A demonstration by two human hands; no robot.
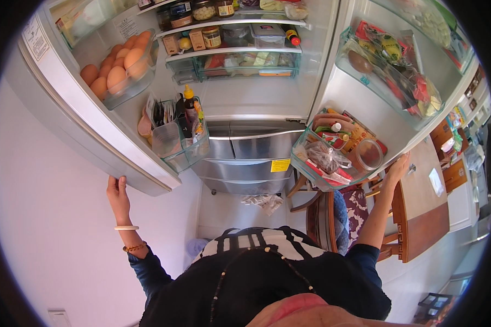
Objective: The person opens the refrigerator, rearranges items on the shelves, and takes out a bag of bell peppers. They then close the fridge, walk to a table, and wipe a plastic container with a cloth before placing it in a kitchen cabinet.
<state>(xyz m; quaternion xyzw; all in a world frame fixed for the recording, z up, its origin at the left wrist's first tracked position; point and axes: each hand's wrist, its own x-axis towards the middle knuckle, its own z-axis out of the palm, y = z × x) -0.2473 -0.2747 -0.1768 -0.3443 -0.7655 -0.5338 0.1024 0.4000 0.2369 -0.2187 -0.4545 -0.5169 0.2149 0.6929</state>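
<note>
I stand before an open two-door fridge. My left hand (116, 192) grips the lower edge of the left fridge door (87, 131), which carries a bin of brown eggs (120, 68) and a lower bin with sauce bottles (191, 111). My right hand (397, 168) holds the lower edge of the right fridge door (365, 103), just beside its bottom bin (311, 171) of packets, a small bottle and a round jar (369, 154). Both doors stand wide apart.
Inside, fridge shelves (234, 52) hold jars, boxes and containers; steel drawers (245, 163) lie below. A wooden table (425, 218) and a chair (322, 218) stand at my right. A white wall (54, 234) is at my left. A crumpled bag (263, 201) lies on the floor.
</note>
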